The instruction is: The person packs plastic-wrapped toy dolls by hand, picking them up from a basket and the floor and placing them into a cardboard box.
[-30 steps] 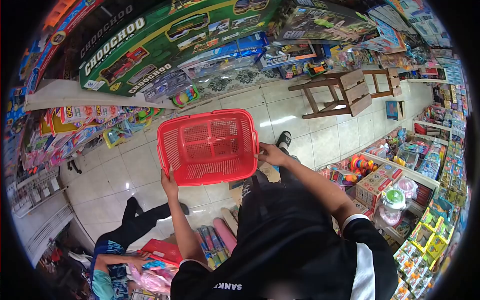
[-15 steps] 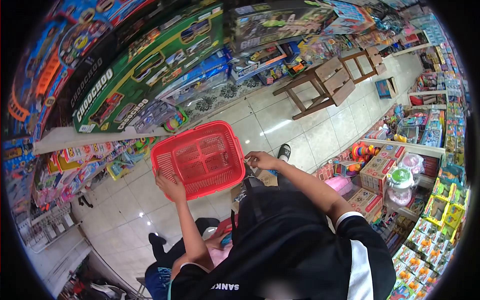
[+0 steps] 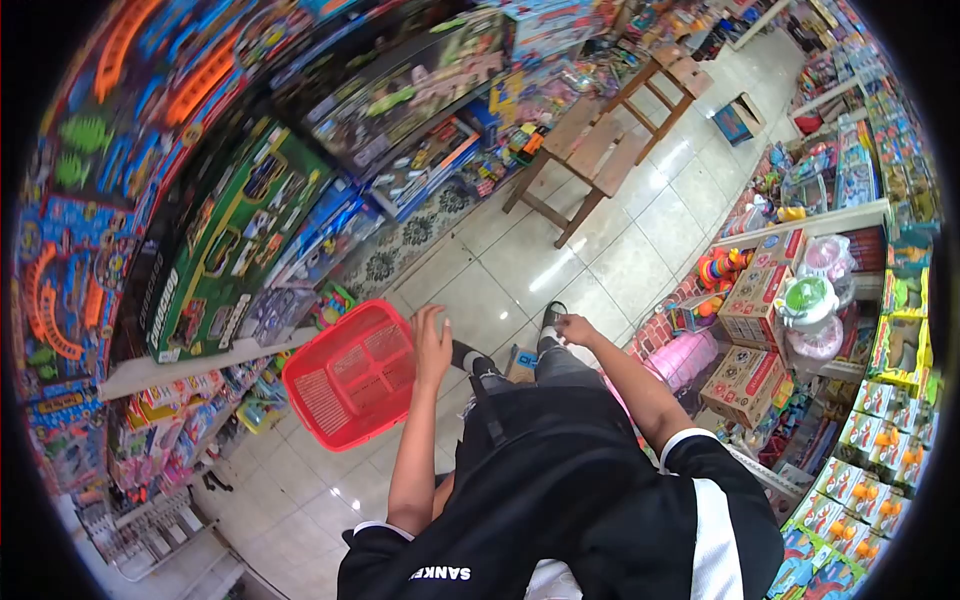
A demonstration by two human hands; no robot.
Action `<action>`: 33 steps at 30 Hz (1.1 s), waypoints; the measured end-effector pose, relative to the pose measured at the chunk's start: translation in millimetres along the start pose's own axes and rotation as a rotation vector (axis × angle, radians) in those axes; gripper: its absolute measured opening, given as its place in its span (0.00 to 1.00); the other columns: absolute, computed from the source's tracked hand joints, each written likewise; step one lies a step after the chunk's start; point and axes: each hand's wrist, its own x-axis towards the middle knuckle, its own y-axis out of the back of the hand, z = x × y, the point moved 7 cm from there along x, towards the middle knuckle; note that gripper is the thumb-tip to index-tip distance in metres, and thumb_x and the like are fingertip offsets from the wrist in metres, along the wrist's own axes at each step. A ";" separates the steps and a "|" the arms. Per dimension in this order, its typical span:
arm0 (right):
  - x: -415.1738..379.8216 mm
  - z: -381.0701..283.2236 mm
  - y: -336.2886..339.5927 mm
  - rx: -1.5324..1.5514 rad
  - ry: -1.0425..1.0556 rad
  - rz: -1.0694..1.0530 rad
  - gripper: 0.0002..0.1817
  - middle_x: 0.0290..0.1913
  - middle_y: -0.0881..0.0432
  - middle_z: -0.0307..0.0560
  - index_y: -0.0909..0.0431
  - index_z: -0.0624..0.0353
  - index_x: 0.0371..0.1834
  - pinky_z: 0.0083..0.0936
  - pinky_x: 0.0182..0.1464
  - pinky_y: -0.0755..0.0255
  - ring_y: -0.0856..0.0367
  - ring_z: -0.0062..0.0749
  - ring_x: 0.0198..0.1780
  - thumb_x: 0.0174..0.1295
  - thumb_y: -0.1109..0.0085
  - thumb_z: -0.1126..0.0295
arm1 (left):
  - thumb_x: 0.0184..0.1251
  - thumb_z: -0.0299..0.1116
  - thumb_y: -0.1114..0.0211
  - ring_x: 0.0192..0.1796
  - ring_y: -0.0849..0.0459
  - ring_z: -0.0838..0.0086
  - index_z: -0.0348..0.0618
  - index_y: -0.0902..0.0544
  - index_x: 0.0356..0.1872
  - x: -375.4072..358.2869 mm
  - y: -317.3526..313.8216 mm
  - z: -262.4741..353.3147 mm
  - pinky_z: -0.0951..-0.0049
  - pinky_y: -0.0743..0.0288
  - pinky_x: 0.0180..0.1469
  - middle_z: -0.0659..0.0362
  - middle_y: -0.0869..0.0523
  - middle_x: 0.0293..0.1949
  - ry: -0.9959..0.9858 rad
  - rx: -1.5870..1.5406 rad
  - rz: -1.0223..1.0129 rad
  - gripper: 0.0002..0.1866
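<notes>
My left hand [image 3: 433, 345] is raised just past the right rim of a red plastic basket [image 3: 375, 368], its fingers apart and nothing visible in them. Whether it touches the rim is unclear. The basket shows no contents, and what supports it cannot be made out. Away to the right, over the shoes, my right hand [image 3: 574, 329] has its fingers curled together, with no object showing in it.
Wooden stools [image 3: 600, 150] stand on the tiled floor, with a small blue box [image 3: 738, 120] beyond. Boxed toys, including a green box [image 3: 235, 245], line the left. Cartons [image 3: 742, 386] and a pink wrapped bundle [image 3: 684, 362] lie at the right.
Both hands have come off the basket; the left has moved from its near side to its right side. The basket appears lower left and the view has shifted. Another person's clothing has mostly left sight.
</notes>
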 end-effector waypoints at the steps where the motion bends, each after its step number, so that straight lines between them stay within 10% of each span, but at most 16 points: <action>1: -7.8 22.1 10.3 0.085 -0.099 -0.009 0.18 0.38 0.13 0.53 0.18 0.63 0.45 0.31 0.39 0.21 0.12 0.36 0.34 0.60 0.43 0.60 | 0.66 0.26 0.42 0.58 0.27 0.52 0.38 0.23 0.50 0.1 -18.5 3.8 0.56 0.35 0.62 0.48 0.23 0.52 -0.022 0.006 -0.009 0.13; 15: -125.6 252.9 114.8 0.426 -0.553 0.091 0.18 0.39 0.13 0.54 0.21 0.64 0.50 0.34 0.22 0.24 0.12 0.39 0.29 0.62 0.48 0.65 | 0.61 0.34 0.37 0.49 0.18 0.53 0.38 0.14 0.41 -91.1 -203.5 -93.2 0.59 0.25 0.53 0.47 0.15 0.42 0.287 0.283 -0.533 0.12; 20: -99.3 370.5 64.7 0.280 -0.426 0.036 0.15 0.37 0.13 0.56 0.22 0.65 0.47 0.37 0.21 0.24 0.13 0.42 0.25 0.63 0.49 0.66 | 0.60 0.37 0.39 0.54 0.16 0.59 0.37 0.14 0.48 -93.9 -226.9 -130.5 0.62 0.25 0.58 0.45 0.13 0.47 0.797 0.343 -0.842 0.18; 24: -115.3 356.0 69.8 0.210 -0.297 0.137 0.16 0.37 0.13 0.55 0.23 0.65 0.48 0.37 0.21 0.24 0.13 0.44 0.25 0.63 0.49 0.66 | 0.61 0.39 0.38 0.53 0.15 0.59 0.37 0.14 0.46 -48.8 -249.3 -93.9 0.63 0.25 0.57 0.46 0.13 0.47 0.749 0.259 -0.872 0.18; 27: -152.3 309.8 93.2 0.555 -0.632 0.172 0.16 0.38 0.13 0.55 0.23 0.64 0.50 0.38 0.22 0.22 0.12 0.44 0.28 0.63 0.49 0.66 | 0.64 0.42 0.37 0.53 0.16 0.60 0.37 0.15 0.47 -18.7 -285.8 -106.6 0.64 0.25 0.57 0.47 0.12 0.46 0.668 0.182 -0.849 0.19; 29: -160.1 296.9 97.7 0.664 -0.644 0.196 0.16 0.38 0.13 0.55 0.23 0.63 0.50 0.38 0.24 0.21 0.11 0.44 0.30 0.63 0.49 0.65 | 0.69 0.41 0.39 0.29 0.22 0.75 0.39 0.17 0.42 9.8 -308.1 -97.3 0.72 0.28 0.31 0.59 0.16 0.30 0.507 0.193 -0.863 0.14; 33: -148.5 299.9 97.0 0.594 -0.589 0.180 0.17 0.39 0.13 0.55 0.23 0.63 0.51 0.38 0.24 0.21 0.12 0.43 0.30 0.63 0.49 0.65 | 0.68 0.40 0.39 0.30 0.22 0.77 0.39 0.18 0.43 55.0 -338.8 -59.6 0.72 0.28 0.30 0.59 0.15 0.33 0.479 0.034 -0.921 0.14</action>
